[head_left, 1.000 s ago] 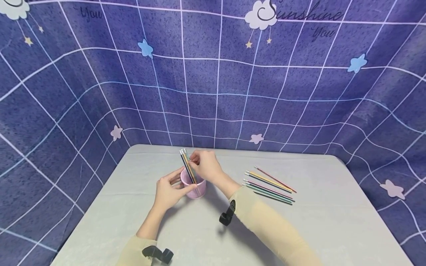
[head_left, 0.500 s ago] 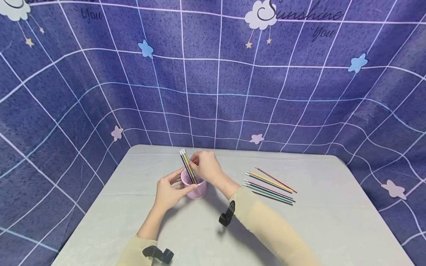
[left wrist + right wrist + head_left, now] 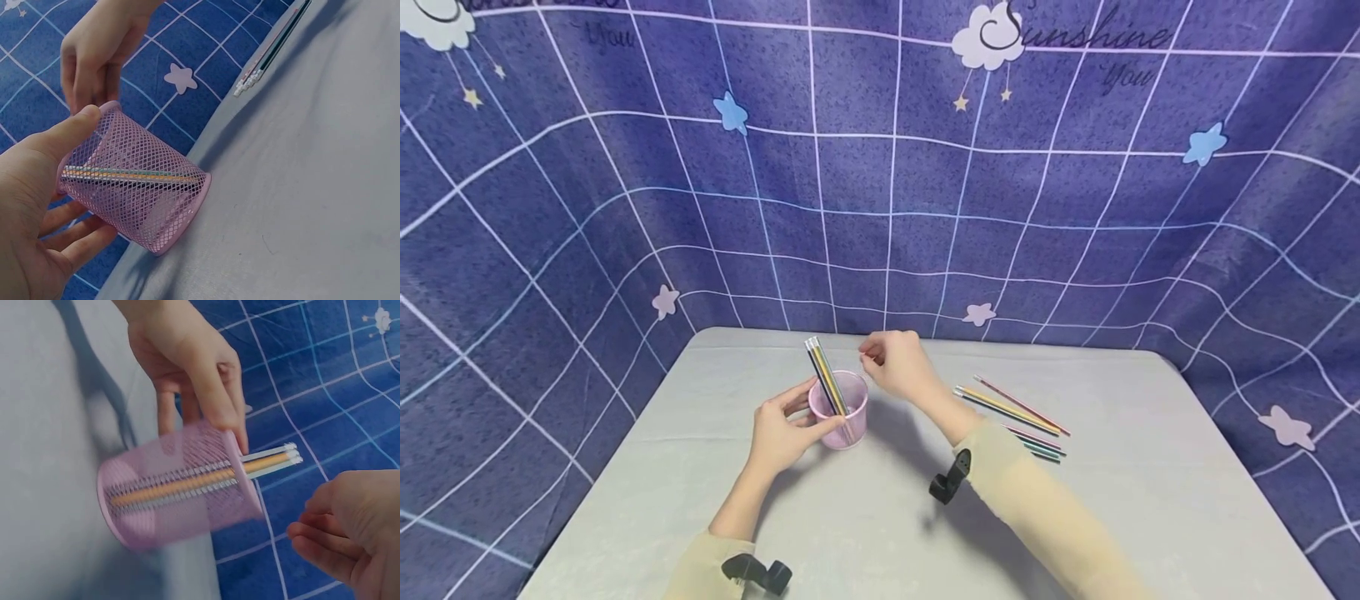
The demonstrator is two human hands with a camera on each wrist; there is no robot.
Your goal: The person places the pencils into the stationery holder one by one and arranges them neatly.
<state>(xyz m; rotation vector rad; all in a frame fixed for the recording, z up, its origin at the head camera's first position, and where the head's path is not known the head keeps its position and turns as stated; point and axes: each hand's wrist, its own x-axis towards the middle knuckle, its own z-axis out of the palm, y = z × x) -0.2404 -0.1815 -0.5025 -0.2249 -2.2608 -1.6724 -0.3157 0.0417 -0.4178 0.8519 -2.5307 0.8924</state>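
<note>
A pink mesh pencil cup (image 3: 854,390) stands on the table, held at its rim by my left hand (image 3: 784,432), thumb on the near side and fingers round the far side. Several pencils (image 3: 825,375) lean to the left inside it, dark, yellow and green ones, with their white ends up. In the right wrist view those pale ends (image 3: 290,453) stick out past the rim. My right hand (image 3: 901,364) hovers just right of the cup, its fingers loosely curled with nothing between them.
To the right, several pencils lie on the pale tablecloth (image 3: 715,367): a red one (image 3: 1022,406), a yellow one (image 3: 1000,402), and pink and green ones (image 3: 1043,447) partly behind the right sleeve (image 3: 1037,492). A purple grid-patterned curtain (image 3: 865,183) hangs behind and at the sides.
My right hand has let go of the pencil at the cup and moved right, away from the rim. The left hand keeps its hold on the pencil cup.
</note>
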